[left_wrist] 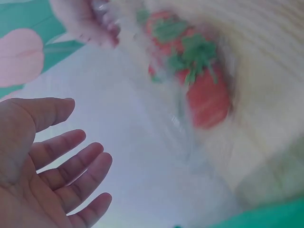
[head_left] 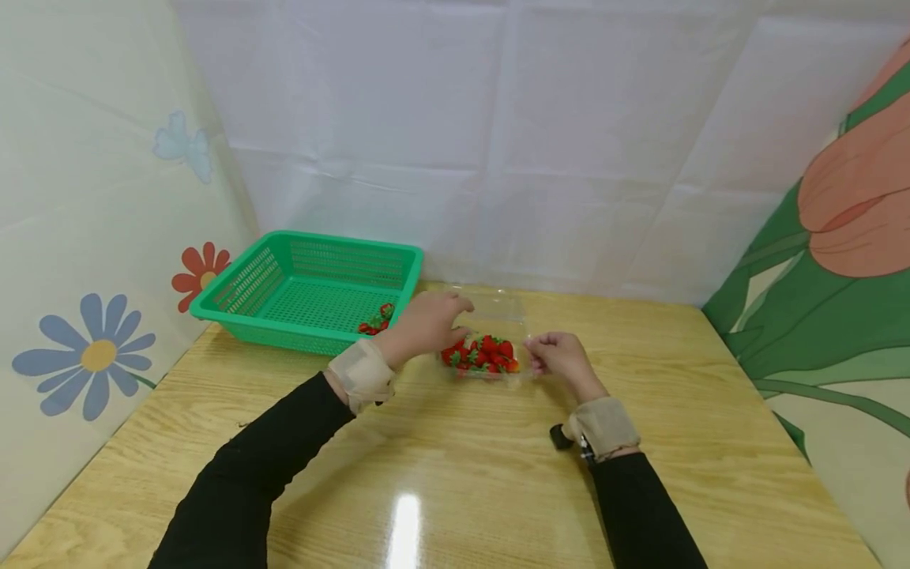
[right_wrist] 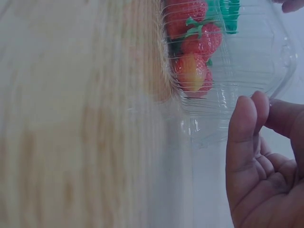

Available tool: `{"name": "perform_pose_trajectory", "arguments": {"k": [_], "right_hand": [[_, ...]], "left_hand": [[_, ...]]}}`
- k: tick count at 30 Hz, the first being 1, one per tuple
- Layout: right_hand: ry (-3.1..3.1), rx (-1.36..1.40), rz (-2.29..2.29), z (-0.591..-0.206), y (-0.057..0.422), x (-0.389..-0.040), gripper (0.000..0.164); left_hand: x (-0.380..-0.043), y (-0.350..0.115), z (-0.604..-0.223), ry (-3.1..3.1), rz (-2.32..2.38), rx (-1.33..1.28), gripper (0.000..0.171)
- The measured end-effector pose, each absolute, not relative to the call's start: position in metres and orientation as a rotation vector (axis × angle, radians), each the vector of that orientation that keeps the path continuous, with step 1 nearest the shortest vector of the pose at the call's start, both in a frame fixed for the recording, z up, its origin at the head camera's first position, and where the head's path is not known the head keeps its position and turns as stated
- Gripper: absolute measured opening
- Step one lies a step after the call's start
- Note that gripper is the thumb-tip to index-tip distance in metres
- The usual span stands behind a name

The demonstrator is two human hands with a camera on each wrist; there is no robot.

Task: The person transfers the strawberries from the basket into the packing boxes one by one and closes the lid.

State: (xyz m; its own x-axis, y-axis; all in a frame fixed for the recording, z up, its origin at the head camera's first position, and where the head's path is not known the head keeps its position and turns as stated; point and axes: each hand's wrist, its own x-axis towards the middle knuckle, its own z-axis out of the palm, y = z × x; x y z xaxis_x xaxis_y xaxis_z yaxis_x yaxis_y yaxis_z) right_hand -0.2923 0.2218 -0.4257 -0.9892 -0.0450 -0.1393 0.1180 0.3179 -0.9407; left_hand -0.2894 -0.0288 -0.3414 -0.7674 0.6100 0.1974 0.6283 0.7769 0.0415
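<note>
Several red strawberries point(head_left: 486, 353) with green leaves lie in a clear plastic clamshell box point(right_wrist: 256, 52), its lid point(head_left: 495, 303) raised at the back. My left hand point(head_left: 429, 320) hovers at the box's left side; in the left wrist view its fingers point(left_wrist: 78, 175) are spread and nothing is between them. At the right side, my right hand point(head_left: 562, 357) pinches the box's rim between thumb and fingertips, as the right wrist view shows. Through the clear wall the strawberries point(right_wrist: 197, 40) show close to that hand.
A green plastic basket point(head_left: 313, 341) stands on the left of the wooden table point(head_left: 455, 458), with several strawberries point(head_left: 377, 319) in its near right corner. A white cloth point(head_left: 569, 142) hangs behind, and flower-printed cloths point(head_left: 71, 213) flank the table.
</note>
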Motion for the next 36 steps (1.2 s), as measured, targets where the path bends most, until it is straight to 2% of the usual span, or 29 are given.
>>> {"name": "perform_pose_trajectory", "arguments": {"k": [7,13,24,36], "right_hand": [[2.451,0.056,-1.737,-0.425,0.223,-0.291,0.032],[2.449,0.064,-1.741,-0.425,0.222,-0.291,0.031],[2.448,0.064,-1.740,-0.424,0.223,-0.290,0.032],[2.451,0.095,-1.727,-0.424,0.223,-0.290,0.032]], "left_hand": [[-0.288,-0.066,-0.320,-2.668,-0.214,-0.924,0.033],[-0.298,-0.098,-0.312,-2.834,-0.284,-0.768,0.036],[-0.323,-0.154,-0.326,-3.033,-0.450,-0.547,0.037],[-0.348,-0.174,-0.351,-3.265,-0.330,-0.517,0.035]]}}
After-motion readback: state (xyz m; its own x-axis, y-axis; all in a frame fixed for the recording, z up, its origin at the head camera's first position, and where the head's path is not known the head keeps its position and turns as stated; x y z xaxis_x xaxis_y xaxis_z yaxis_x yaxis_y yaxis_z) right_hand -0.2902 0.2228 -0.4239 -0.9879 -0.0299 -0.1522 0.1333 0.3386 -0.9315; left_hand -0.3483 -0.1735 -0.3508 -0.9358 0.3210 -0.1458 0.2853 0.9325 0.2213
